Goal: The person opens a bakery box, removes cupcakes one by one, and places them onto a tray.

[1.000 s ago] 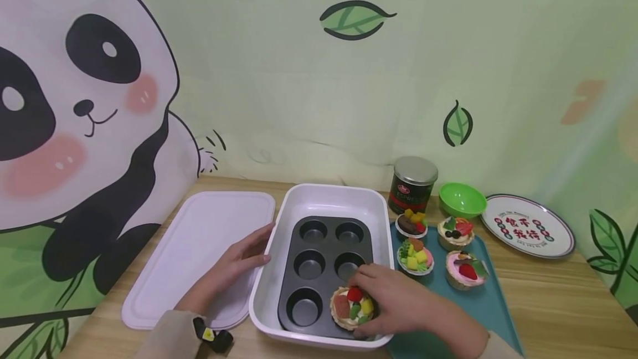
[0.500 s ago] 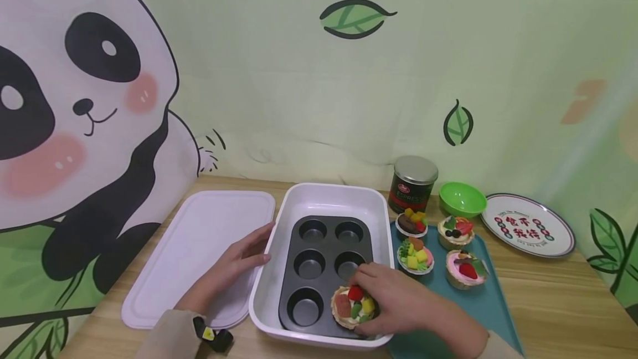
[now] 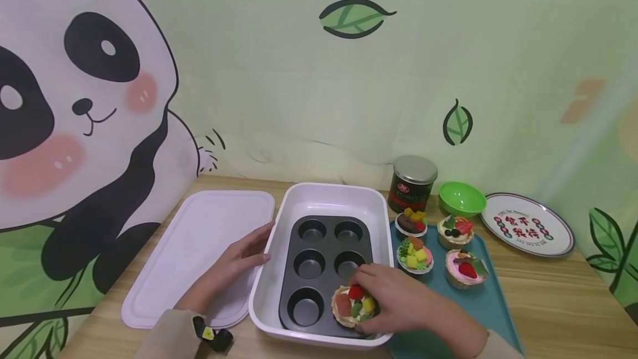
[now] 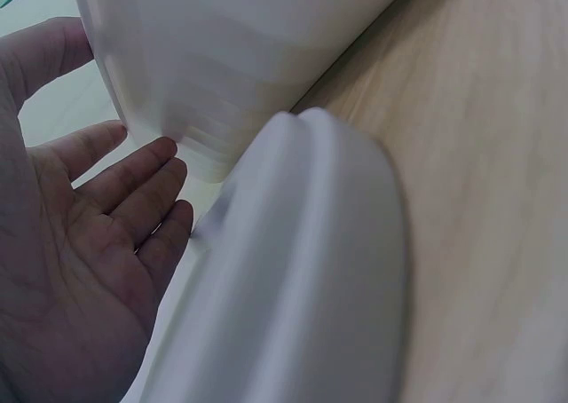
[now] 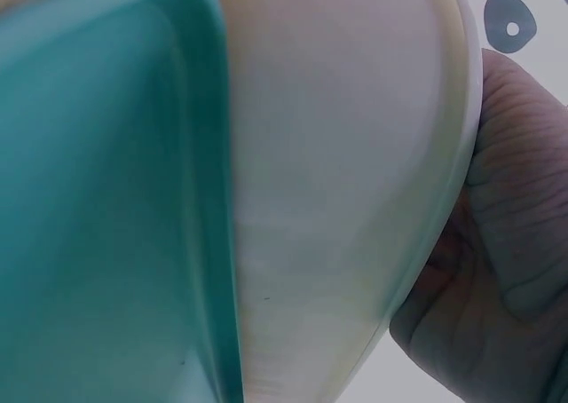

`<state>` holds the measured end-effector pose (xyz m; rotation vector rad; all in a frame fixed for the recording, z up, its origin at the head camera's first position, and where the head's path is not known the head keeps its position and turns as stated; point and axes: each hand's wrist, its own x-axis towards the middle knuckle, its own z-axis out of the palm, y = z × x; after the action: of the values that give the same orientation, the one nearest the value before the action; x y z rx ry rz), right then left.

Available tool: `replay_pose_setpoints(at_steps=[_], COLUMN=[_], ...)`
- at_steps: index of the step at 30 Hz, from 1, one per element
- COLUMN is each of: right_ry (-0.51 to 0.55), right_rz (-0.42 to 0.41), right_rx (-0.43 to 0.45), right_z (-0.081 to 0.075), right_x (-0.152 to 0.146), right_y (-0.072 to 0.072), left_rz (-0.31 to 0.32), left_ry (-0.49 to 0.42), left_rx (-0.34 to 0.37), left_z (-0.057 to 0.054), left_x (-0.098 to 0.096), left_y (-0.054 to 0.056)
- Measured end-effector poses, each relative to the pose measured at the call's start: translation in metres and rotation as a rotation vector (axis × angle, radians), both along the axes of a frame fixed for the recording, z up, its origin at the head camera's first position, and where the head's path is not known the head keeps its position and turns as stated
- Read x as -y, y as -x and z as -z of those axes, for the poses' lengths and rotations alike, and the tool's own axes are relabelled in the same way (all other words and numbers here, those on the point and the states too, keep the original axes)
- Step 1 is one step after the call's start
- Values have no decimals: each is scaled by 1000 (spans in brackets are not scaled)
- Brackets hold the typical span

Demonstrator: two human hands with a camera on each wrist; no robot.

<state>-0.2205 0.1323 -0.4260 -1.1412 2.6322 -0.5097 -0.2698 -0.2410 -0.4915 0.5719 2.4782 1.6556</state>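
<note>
My right hand (image 3: 394, 298) grips a fruit tart (image 3: 353, 307) from its right side, thumb at the near edge. The tart sits at the near-right cup of a black muffin pan (image 3: 289, 281), whose other visible cups hold nothing. That pan lies inside a deep white rectangular container (image 3: 339, 197). In the right wrist view, the container wall (image 5: 337, 172) hides the tart and most of the fingers. My left hand (image 3: 234, 262) rests against the container's left side, with thumb at the rim. Its fingers (image 4: 133, 177) are loosely extended along the outer wall in the left wrist view.
A white lid (image 3: 199, 248) lies left of the container. On the right, a teal tray (image 3: 490, 292) carries several tarts and cupcakes (image 3: 466, 270). Behind stand an espresso tin (image 3: 412, 184), a green bowl (image 3: 461, 198) and a printed plate (image 3: 528, 226).
The fruit tart and right hand have barely shifted, with the tart a few pixels to the right. The left hand stays in place at the container's side.
</note>
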Motion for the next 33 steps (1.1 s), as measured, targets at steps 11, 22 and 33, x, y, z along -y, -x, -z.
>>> replay_pose_setpoints(at_steps=[11,22,33], right_ry=[-4,-7,-7], right_rz=[12,11,20], right_rx=[21,12,27], right_z=[0,-1,-1], right_x=[0,0,0], right_y=[1,1,2], left_rz=[1,-3,7], left_ry=[0,0,-2], left_rx=[-9,-5,-18], left_z=[1,0,-1], left_x=[1,0,0], left_y=[0,0,-1])
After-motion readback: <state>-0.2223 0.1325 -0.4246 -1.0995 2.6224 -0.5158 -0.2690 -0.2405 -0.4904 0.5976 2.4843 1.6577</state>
